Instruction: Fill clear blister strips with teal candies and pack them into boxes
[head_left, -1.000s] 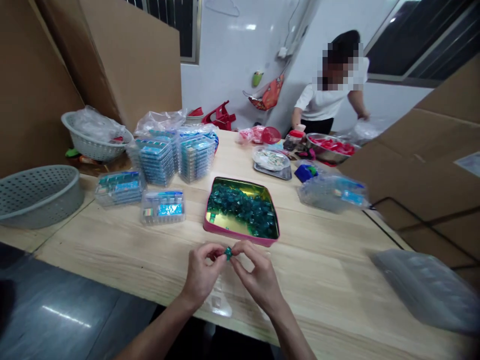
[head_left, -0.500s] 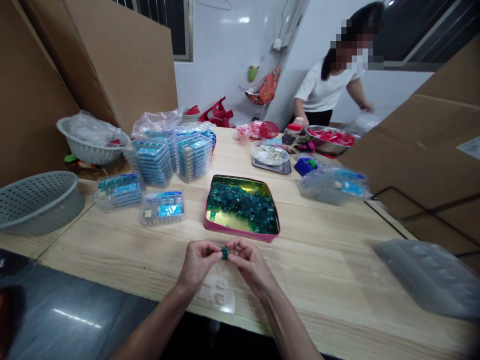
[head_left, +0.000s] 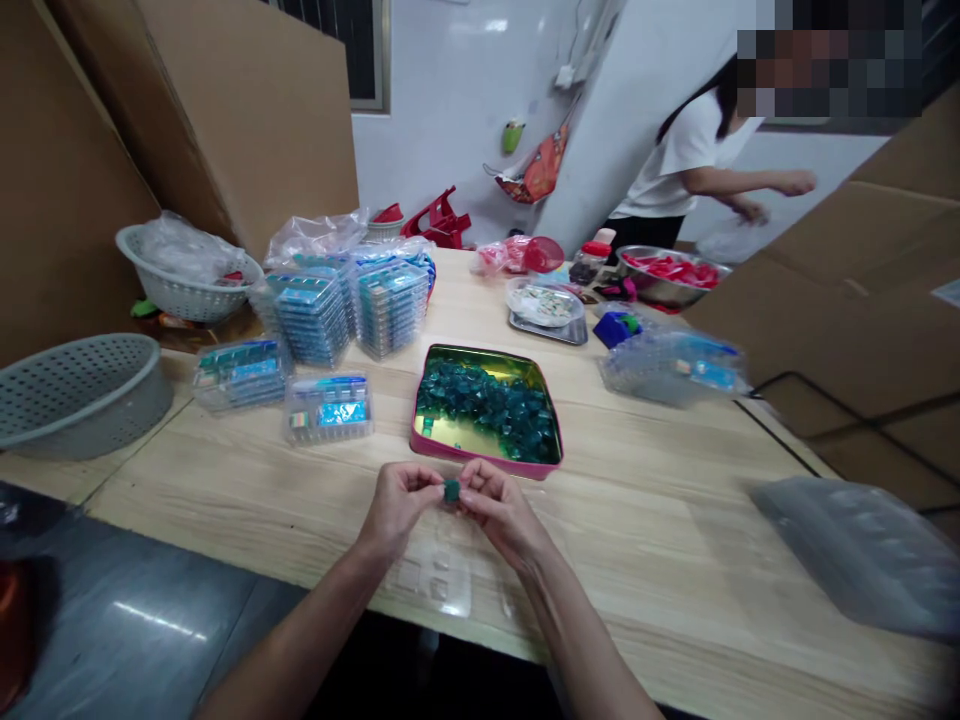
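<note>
Both my hands meet over the near part of the wooden table [head_left: 660, 520], pinching one small teal piece [head_left: 451, 490] between their fingertips. My left hand [head_left: 397, 507] grips it from the left, my right hand [head_left: 499, 510] from the right. Just behind them stands a pink-rimmed tin [head_left: 486, 412] with a gold inside, holding many teal pieces. Under my wrists lies a clear plastic blister tray [head_left: 439, 578].
Stacks of filled clear packs [head_left: 337, 305] stand at the back left, single packs [head_left: 328, 408] nearer. A grey basket [head_left: 79, 392] sits far left, a white one [head_left: 184, 275] behind. Clear trays [head_left: 862, 550] lie right. A person in white [head_left: 694, 160] works behind a metal bowl [head_left: 667, 275]. Cardboard sheets [head_left: 847, 300] flank both sides.
My hands have stayed together on the teal piece, turning it slightly. The person at the far end has stood up and reached to the right.
</note>
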